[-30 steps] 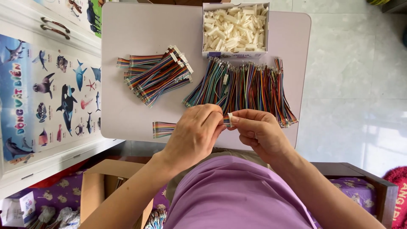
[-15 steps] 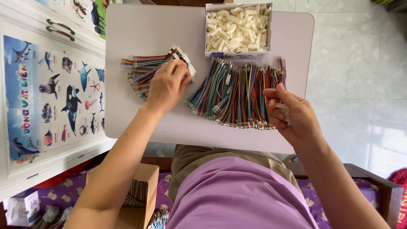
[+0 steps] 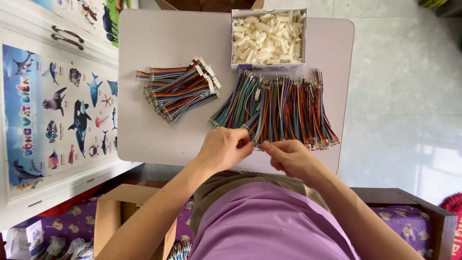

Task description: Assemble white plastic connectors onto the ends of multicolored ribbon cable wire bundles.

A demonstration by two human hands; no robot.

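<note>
Left hand [image 3: 224, 150] and right hand [image 3: 291, 158] meet at the near edge of the loose wires [image 3: 279, 108], each pinching wire ends.

Looking like a room in a home, serving as a small piecework spot. Showing a white cupboard [image 3: 57, 120] wearing a children's sea-animal poster [image 3: 62, 110], pale glossy floor tiles [image 3: 404, 91], purple patterned bedding [image 3: 72, 221]. Carrying, on a small grey desk [image 3: 159, 48], bundles of rainbow wires [image 3: 284, 106] and a box of white connectors [image 3: 268, 38]. Sitting below, an open cardboard carton [image 3: 113, 216].
</note>
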